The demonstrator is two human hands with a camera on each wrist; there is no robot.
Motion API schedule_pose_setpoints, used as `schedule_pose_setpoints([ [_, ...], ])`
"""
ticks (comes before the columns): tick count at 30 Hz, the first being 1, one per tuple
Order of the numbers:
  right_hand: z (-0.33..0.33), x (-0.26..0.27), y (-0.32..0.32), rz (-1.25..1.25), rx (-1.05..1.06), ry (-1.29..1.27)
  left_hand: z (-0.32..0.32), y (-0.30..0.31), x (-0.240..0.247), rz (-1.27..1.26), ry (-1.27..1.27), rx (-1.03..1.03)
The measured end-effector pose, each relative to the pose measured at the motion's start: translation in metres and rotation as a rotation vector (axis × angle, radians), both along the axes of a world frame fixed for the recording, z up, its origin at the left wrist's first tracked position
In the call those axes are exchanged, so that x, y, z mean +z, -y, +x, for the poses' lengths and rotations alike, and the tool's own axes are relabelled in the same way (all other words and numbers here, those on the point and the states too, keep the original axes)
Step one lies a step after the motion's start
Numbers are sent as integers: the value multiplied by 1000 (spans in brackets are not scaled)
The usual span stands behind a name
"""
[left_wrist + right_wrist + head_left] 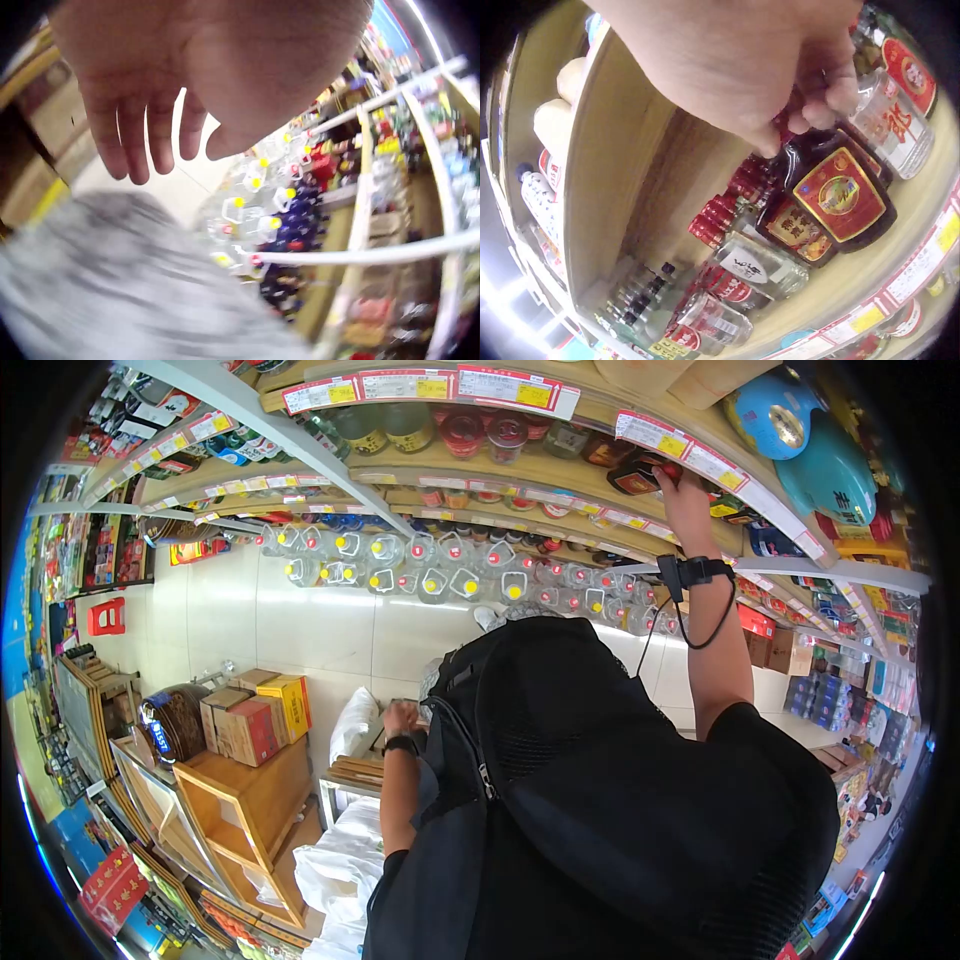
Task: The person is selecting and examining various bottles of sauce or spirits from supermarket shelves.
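Observation:
My right hand reaches to the upper shelf. In the right wrist view its fingers and thumb grip the neck of a dark flat liquor bottle with a red and gold label. The bottle is tilted in that view, its base near the shelf edge. Right behind it is a similar dark bottle. A clear bottle with red lettering stands on the other side. Low beside the body is my left hand. The left wrist view shows its fingers loosely extended, with nothing held, near patterned grey cloth.
A price-tag strip runs along the shelf edge. Large clear jugs with yellow and red caps line the floor below. Behind on the left are a wooden cabinet, cardboard boxes and a white bag.

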State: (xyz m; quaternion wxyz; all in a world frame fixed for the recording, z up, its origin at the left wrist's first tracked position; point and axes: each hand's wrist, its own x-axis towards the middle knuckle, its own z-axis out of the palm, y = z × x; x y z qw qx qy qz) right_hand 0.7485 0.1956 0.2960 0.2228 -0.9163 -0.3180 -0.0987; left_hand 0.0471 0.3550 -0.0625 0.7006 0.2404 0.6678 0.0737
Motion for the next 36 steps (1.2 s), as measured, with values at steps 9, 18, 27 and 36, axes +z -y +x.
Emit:
schedule_pose_setpoints([
  [9,19,-33,5,-12,-70,180,-111,111,-81,365,-270,-719],
  [18,9,-26,-3,46,-62,262,-70,90,-22,169,-99,-351],
  [27,2,-28,-11,188,-132,258,24,67,101,194,-121,-252],
  [36,-1,-16,8,367,-307,97,-53,98,-63,286,-129,-498],
])
